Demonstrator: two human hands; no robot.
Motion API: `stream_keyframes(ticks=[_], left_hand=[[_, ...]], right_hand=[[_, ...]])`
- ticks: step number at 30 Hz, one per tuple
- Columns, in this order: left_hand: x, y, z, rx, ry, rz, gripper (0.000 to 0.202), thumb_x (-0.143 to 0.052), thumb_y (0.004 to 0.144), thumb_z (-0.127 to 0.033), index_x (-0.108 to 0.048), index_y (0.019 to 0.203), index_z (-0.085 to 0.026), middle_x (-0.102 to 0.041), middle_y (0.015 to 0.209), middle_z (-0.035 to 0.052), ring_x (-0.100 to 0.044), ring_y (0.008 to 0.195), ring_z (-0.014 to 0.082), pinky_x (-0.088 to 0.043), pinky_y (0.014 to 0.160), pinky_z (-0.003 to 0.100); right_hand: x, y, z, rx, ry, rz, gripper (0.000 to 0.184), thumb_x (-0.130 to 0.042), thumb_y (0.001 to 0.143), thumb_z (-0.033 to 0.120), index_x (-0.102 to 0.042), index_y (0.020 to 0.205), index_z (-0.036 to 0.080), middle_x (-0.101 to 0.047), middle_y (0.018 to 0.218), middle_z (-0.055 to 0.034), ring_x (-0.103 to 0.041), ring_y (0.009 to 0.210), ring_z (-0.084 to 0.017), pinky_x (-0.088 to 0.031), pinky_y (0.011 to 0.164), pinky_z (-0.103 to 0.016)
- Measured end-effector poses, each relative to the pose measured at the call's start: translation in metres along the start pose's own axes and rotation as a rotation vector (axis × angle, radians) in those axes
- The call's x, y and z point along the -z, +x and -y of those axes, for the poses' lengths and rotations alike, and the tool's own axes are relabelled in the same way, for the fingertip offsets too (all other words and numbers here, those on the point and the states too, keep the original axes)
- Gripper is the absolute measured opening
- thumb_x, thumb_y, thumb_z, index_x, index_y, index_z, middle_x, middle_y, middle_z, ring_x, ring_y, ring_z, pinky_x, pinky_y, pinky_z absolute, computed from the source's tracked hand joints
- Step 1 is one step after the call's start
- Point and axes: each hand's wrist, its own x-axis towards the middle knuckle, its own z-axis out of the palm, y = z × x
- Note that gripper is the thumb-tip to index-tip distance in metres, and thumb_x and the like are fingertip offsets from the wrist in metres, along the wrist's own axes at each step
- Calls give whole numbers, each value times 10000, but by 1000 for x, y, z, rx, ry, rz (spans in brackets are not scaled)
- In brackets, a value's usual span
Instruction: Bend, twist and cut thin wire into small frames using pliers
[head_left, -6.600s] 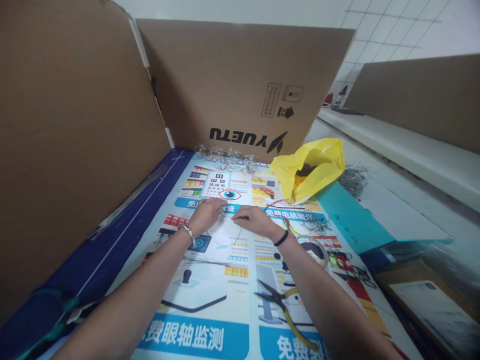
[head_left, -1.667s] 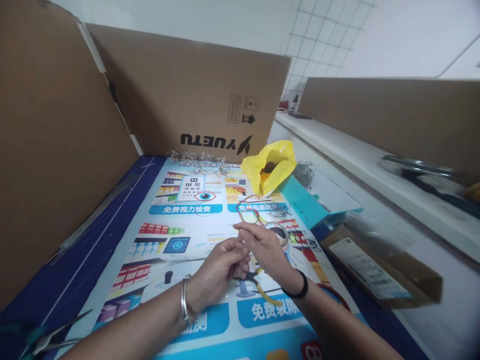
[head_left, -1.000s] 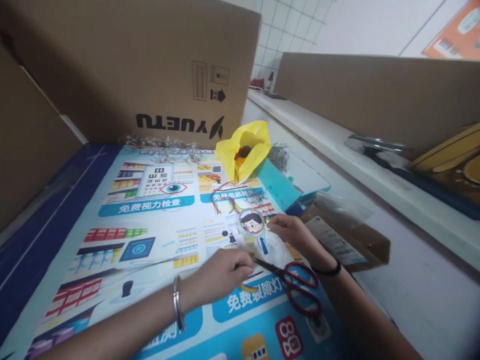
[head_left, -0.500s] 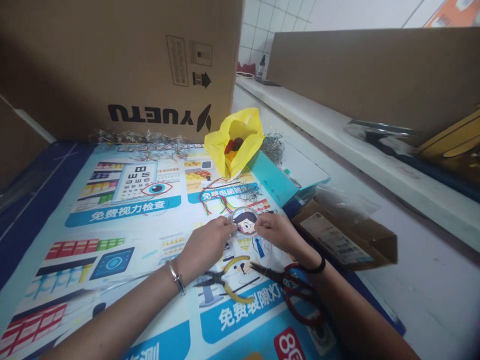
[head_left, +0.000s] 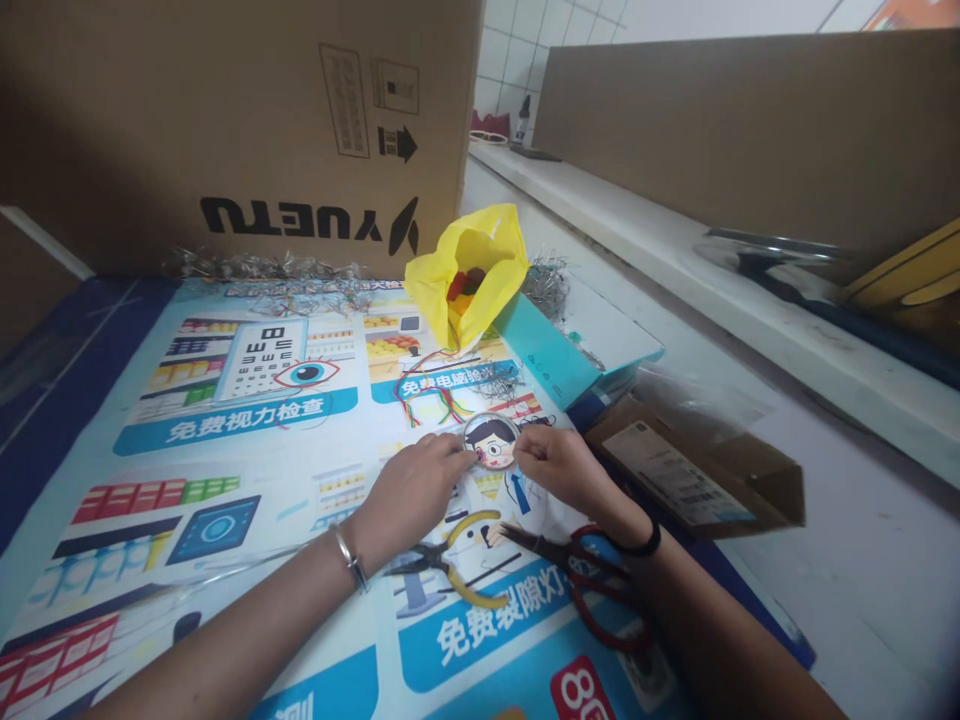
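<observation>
The desk (head_left: 97, 330) wore a smooth printed sheet (head_left: 330, 435), and a stiff cardboard panel (head_left: 225, 130) stood along its far edge. A soft, creased yellow bag (head_left: 499, 290) gaped near the far right corner, beside a teal box (head_left: 544, 345). Three wiry silver tangles showed: one along the far edge, one right of the bag, and a smaller one in front of it, near thin coloured cords (head_left: 448, 402). One pair of pliers (head_left: 436, 558), yellow-handled, and one pair of scissors (head_left: 574, 558), with looped red handles, lay nearer the near edge. One round, shiny-rimmed ring (head_left: 489, 415) was between the left hand (head_left: 420, 490) and the right hand (head_left: 559, 465), towards the right edge. Both hands had curled fingers right at its opposite sides; I couldn't tell whether either gripped it.
</observation>
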Motion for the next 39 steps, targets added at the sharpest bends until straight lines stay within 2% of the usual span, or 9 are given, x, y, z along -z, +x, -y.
stream_keyframes(ticks=[6,12,21,39], left_hand=[[0,-4,-2,-17,-32,-14,286,-429,885,-123,-583,1113,-202,-598,1023,68,-534,916,212,-467,775,341],[1,-5,-2,-5,-107,0,255,-423,894,-144,-612,1057,-198,-600,996,72,-535,931,214,-468,778,340],[-2,-7,1,10,-150,-25,272,-423,895,-165,-611,1087,-205,-595,1056,67,-535,957,221,-480,799,365],[-7,-7,4,9,-152,-40,287,-450,882,-172,-601,1122,-217,-591,1065,62,-525,949,216,-475,807,363]], right_hand=[[0,-2,12,-31,-81,7,137,-489,715,170,-478,578,184,-475,512,40,-417,493,-88,-249,482,-209],[0,-3,13,-26,-137,-1,128,-491,703,151,-472,581,186,-489,520,36,-408,497,-90,-242,491,-213],[-7,1,8,-17,-139,1,114,-499,722,180,-510,609,189,-501,526,33,-433,500,-94,-251,499,-216],[-10,2,5,-17,-140,7,138,-482,719,180,-462,582,187,-473,515,31,-417,500,-92,-234,500,-219]])
